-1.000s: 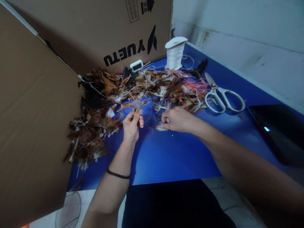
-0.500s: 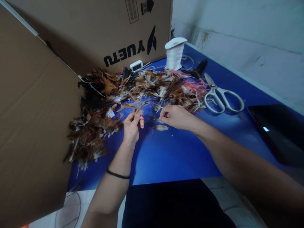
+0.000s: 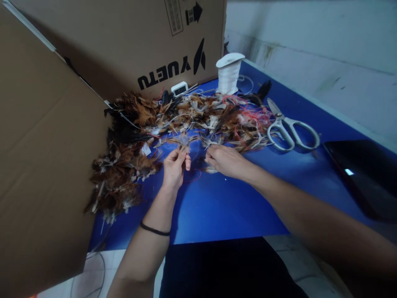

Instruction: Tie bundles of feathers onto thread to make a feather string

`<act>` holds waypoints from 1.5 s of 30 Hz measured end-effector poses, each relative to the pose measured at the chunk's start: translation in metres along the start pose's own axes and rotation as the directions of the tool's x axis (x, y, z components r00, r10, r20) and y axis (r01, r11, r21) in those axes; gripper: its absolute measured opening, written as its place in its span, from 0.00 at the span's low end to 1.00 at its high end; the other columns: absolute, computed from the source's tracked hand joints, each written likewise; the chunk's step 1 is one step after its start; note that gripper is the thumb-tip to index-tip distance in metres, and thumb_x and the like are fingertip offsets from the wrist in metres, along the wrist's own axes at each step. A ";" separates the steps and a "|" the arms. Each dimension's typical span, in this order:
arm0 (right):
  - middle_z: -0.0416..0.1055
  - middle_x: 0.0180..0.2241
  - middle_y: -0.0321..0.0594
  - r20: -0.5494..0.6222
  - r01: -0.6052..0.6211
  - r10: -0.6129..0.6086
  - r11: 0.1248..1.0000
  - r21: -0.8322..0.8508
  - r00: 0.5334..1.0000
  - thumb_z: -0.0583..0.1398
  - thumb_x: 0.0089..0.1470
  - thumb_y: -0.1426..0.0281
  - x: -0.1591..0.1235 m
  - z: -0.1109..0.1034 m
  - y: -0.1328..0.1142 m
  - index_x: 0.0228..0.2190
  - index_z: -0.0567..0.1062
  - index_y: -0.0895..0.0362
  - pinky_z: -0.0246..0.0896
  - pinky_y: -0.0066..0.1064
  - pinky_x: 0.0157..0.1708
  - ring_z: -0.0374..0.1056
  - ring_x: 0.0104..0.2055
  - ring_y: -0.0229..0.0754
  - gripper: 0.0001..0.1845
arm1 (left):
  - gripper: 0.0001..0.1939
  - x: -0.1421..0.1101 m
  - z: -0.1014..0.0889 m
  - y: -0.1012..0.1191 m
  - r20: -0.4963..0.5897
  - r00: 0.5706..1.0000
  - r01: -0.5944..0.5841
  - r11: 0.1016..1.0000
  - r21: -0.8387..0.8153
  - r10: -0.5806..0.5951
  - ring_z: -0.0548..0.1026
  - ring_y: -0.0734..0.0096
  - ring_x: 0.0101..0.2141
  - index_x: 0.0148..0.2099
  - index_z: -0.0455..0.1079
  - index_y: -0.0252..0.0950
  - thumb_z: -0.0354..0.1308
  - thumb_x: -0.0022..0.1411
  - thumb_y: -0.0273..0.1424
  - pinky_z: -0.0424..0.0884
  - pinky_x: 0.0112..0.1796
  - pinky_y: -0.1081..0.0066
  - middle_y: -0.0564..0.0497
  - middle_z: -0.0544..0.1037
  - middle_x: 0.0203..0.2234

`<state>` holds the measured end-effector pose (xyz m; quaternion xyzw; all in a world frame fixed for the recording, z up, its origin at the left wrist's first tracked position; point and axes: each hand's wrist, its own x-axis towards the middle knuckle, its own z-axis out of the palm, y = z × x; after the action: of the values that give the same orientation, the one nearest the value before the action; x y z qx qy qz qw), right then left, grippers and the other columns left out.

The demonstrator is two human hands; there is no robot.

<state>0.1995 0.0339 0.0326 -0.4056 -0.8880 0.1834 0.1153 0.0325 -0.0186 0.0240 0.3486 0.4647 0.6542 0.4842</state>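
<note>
My left hand (image 3: 174,167) pinches a small bunch of brown and grey feathers (image 3: 183,140), which fan out above the fingertips. To its right, my right hand (image 3: 225,160) is closed, low over the blue table, its fingertips turned down and away from me. What those fingers hold, if anything, is hidden. A pale loose feather (image 3: 210,169) lies on the table just under the right hand and is partly covered by it. A thin red thread (image 3: 196,176) curves on the table between the two hands.
Heaped brown feathers (image 3: 124,165) line the left and back. Pink threads (image 3: 256,118) lie in the heap beside silver scissors (image 3: 293,130). Behind stand a white spool (image 3: 228,74) and a small digital clock (image 3: 179,88). A dark phone (image 3: 362,174) lies right; cardboard (image 3: 118,37) walls the left and back.
My right hand has moved slightly down and to the left, now covering part of the pale feather. My left hand still pinches the feather bunch. The view has shifted slightly.
</note>
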 end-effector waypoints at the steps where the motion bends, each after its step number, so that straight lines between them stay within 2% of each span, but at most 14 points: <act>1: 0.71 0.32 0.43 -0.019 -0.009 0.011 0.998 0.057 1.000 0.54 0.56 0.72 0.000 -0.002 0.001 0.29 0.72 0.60 0.52 0.28 0.29 0.66 0.31 0.37 0.08 | 0.18 0.000 0.000 0.000 0.004 1.000 -0.001 1.000 0.000 0.001 0.63 0.85 0.14 0.27 0.69 0.31 0.68 0.45 0.41 0.58 0.15 0.80 0.56 0.69 0.18; 4: 0.70 0.25 0.38 -0.106 -0.049 0.083 0.956 0.290 0.991 0.55 0.54 0.72 0.000 -0.007 0.003 0.29 0.71 0.59 0.53 0.26 0.28 0.64 0.26 0.34 0.06 | 0.18 -0.001 0.001 0.001 0.018 1.000 0.001 1.000 -0.004 -0.001 0.63 0.85 0.14 0.27 0.69 0.31 0.69 0.45 0.40 0.57 0.15 0.80 0.56 0.69 0.18; 6: 0.69 0.22 0.35 -0.162 -0.041 0.133 0.879 0.476 0.978 0.57 0.52 0.70 0.001 -0.010 0.005 0.27 0.70 0.59 0.55 0.25 0.26 0.63 0.24 0.33 0.05 | 0.18 -0.001 0.002 0.001 0.030 1.000 0.010 1.000 -0.007 -0.009 0.63 0.85 0.14 0.27 0.69 0.31 0.69 0.45 0.40 0.57 0.15 0.80 0.56 0.69 0.18; 10: 0.67 0.19 0.33 -0.144 -0.010 0.212 0.591 0.807 0.967 0.62 0.45 0.67 0.002 -0.014 0.004 0.26 0.68 0.60 0.55 0.24 0.21 0.61 0.19 0.30 0.09 | 0.17 -0.002 0.003 0.003 0.036 0.998 0.057 0.998 -0.035 -0.056 0.62 0.86 0.14 0.28 0.68 0.31 0.69 0.46 0.39 0.57 0.15 0.80 0.56 0.69 0.19; 12: 0.67 0.19 0.32 -0.122 -0.004 0.237 0.470 0.883 0.964 0.64 0.42 0.67 0.002 -0.015 0.001 0.27 0.68 0.60 0.56 0.24 0.19 0.60 0.18 0.29 0.12 | 0.17 -0.003 0.004 0.003 0.033 0.995 0.099 0.993 -0.060 -0.097 0.62 0.86 0.14 0.28 0.67 0.31 0.68 0.46 0.38 0.57 0.15 0.81 0.56 0.69 0.19; 14: 0.67 0.20 0.33 -0.108 0.005 0.247 0.386 0.922 0.963 0.66 0.40 0.66 0.002 -0.016 -0.001 0.28 0.68 0.60 0.57 0.24 0.19 0.62 0.19 0.30 0.15 | 0.16 -0.004 0.004 0.002 0.041 0.991 0.134 0.988 -0.078 -0.131 0.61 0.86 0.14 0.28 0.67 0.31 0.68 0.47 0.38 0.57 0.16 0.81 0.56 0.68 0.19; 17: 0.69 0.22 0.34 -0.100 0.013 0.255 0.322 0.947 0.962 0.68 0.37 0.66 0.001 -0.017 -0.003 0.32 0.69 0.60 0.61 0.25 0.20 0.66 0.22 0.33 0.20 | 0.15 -0.005 0.004 0.000 0.065 0.983 0.179 0.979 -0.093 -0.174 0.60 0.87 0.15 0.28 0.67 0.32 0.68 0.48 0.37 0.56 0.16 0.81 0.56 0.68 0.19; 19: 0.70 0.24 0.35 -0.136 0.047 0.260 0.322 0.946 0.956 0.69 0.36 0.66 0.000 -0.017 -0.003 0.34 0.70 0.60 0.63 0.26 0.22 0.66 0.23 0.32 0.22 | 0.15 -0.007 0.005 -0.001 0.092 0.974 0.215 0.971 -0.107 -0.206 0.60 0.87 0.15 0.29 0.67 0.32 0.68 0.48 0.36 0.55 0.16 0.82 0.56 0.68 0.19; 23: 0.72 0.30 0.38 -0.250 0.139 0.247 0.392 0.909 0.936 0.68 0.36 0.67 -0.001 -0.018 -0.005 0.33 0.71 0.60 0.67 0.29 0.27 0.66 0.24 0.32 0.19 | 0.15 -0.012 0.009 -0.002 0.179 0.945 0.300 0.944 -0.139 -0.274 0.58 0.88 0.14 0.28 0.67 0.31 0.69 0.46 0.34 0.53 0.15 0.82 0.56 0.68 0.19; 29: 0.73 0.32 0.38 -0.362 0.228 0.201 0.487 0.843 0.910 0.67 0.39 0.70 -0.003 -0.015 -0.007 0.32 0.71 0.59 0.69 0.31 0.38 0.71 0.34 0.36 0.15 | 0.14 -0.016 0.012 -0.002 0.251 0.906 0.385 0.909 -0.158 -0.341 0.57 0.89 0.13 0.28 0.69 0.30 0.70 0.45 0.33 0.51 0.15 0.82 0.56 0.68 0.18; 34: 0.73 0.32 0.38 -0.427 0.298 0.104 0.571 0.765 0.898 0.63 0.45 0.72 -0.004 -0.011 -0.006 0.34 0.71 0.59 0.69 0.29 0.38 0.71 0.33 0.35 0.11 | 0.12 -0.016 0.012 -0.002 0.273 0.896 0.406 0.895 -0.183 -0.351 0.57 0.89 0.13 0.28 0.69 0.29 0.69 0.46 0.31 0.51 0.15 0.83 0.56 0.68 0.18; 39: 0.73 0.32 0.36 -0.536 0.378 0.039 0.664 0.644 0.843 0.62 0.46 0.75 -0.004 -0.010 -0.004 0.34 0.72 0.58 0.69 0.28 0.37 0.71 0.33 0.35 0.10 | 0.12 -0.016 0.012 0.000 0.272 0.893 0.416 0.888 -0.197 -0.358 0.57 0.89 0.14 0.29 0.69 0.29 0.68 0.46 0.29 0.50 0.14 0.83 0.56 0.68 0.18; 45: 0.74 0.32 0.36 -0.586 0.443 -0.076 0.734 0.515 0.807 0.60 0.46 0.77 -0.005 -0.009 -0.005 0.34 0.73 0.58 0.69 0.27 0.36 0.71 0.33 0.35 0.10 | 0.10 -0.016 0.013 0.000 0.264 0.887 0.431 0.885 -0.175 -0.380 0.57 0.89 0.13 0.28 0.69 0.29 0.67 0.48 0.29 0.50 0.14 0.83 0.55 0.68 0.17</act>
<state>0.2026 0.0295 0.0429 -0.2432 -0.7561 0.3321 0.5088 0.0486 -0.0308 0.0283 0.2560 0.3922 0.5436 0.6965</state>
